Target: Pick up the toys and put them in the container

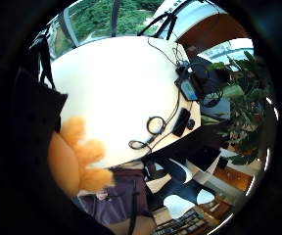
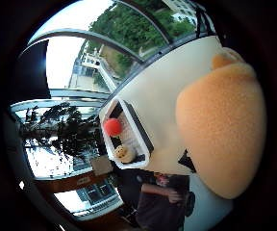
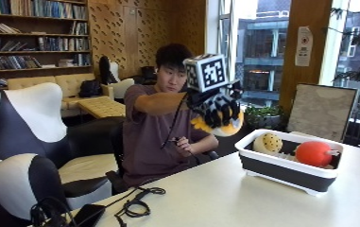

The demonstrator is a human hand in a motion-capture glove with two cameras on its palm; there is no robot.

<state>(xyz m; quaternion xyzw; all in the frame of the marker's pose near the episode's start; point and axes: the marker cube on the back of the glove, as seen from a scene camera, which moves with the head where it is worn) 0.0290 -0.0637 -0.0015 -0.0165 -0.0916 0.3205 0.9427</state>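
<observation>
1. We see the right hand (image 3: 217, 111) raised above the table (image 3: 230, 198), fingers curled round an orange plush (image 3: 220, 126).
2. Plush sits near the container (image 3: 289, 170), short of it, not over it.
3. Container holds a red ball (image 3: 312, 153) and a spotted yellow toy (image 3: 268, 143).
4. Cables (image 3: 135, 203) lie on the table's near edge.

Outside cam sits low across the desk (image 3: 242, 198), facing the seated person. Both palm cams look down at the desk from well above, crowded by an orange plush (image 2: 222, 130); thumb-side shares the container (image 3: 289, 172), probably nothing nearer.
</observation>
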